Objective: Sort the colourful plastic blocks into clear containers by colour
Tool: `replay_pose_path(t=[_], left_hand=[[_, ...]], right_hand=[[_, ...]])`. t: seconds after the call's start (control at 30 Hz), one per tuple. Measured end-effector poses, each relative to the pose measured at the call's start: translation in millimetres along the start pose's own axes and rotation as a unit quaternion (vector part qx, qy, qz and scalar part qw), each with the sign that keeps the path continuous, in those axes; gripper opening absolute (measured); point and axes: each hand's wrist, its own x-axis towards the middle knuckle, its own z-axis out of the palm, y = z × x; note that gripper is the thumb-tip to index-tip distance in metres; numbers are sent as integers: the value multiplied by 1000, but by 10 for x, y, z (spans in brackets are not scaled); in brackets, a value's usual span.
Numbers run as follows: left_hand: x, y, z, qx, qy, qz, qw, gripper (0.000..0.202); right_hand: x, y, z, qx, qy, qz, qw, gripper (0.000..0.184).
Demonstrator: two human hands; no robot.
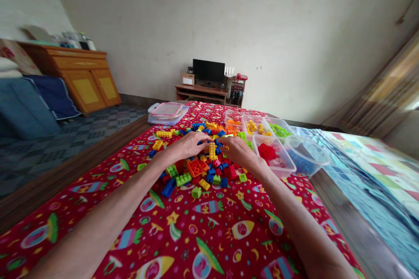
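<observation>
Toy blocks (195,168) in mixed colours lie in a loose heap on a red patterned cloth (225,226), as the head view shows. Both hands are over the heap: the left hand (192,144) has its fingers curled inward, the right hand (238,150) points its fingers down, and whether either grips a block I cannot tell. A yellow block (212,151) shows between them. To the right, a clear box (284,170) contains red pieces, beside a round tub (322,159) with blue ones.
</observation>
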Motion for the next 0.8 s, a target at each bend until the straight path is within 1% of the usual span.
replay_pose_path(t=[0.1, 0.17, 0.23, 0.3, 0.37, 0.4, 0.5, 0.57, 0.67, 0.73, 0.8], left_hand=[[-12, -70, -153, 13, 31, -45, 998, 30], [-38, -145, -222, 20, 32, -83, 996, 32], [-73, -233, -249, 41, 1, -115, 992, 33], [-110, -322, -223, 74, -54, -139, 986, 33], [-144, -399, -151, 111, -95, -150, 978, 34], [-157, -430, -105, 127, -104, -153, 975, 35], [-173, -478, 16, 161, -103, -163, 968, 39], [-166, -478, 48, 164, -105, -172, 966, 41], [-154, -458, 8, 157, -105, -176, 966, 44], [-154, -443, -51, 148, -91, -174, 969, 45], [-156, -422, -110, 133, -65, -169, 974, 43]], right_hand=[[23, -70, 219, 51, 12, -53, 997, 29], [22, -126, 363, 63, 16, -67, 996, 35], [6, -187, 470, 43, 15, -56, 997, 38], [-15, -235, 530, 18, 12, -35, 999, 38], [-29, -251, 558, 14, 15, -25, 999, 39], [-31, -244, 566, 20, 20, -24, 999, 40], [-10, -178, 580, 58, 48, -25, 997, 46], [20, -123, 569, 93, 74, -28, 992, 49], [64, -76, 509, 138, 107, -27, 984, 51], [81, -78, 452, 158, 111, -10, 981, 51], [87, -100, 400, 176, 103, 20, 979, 50]])
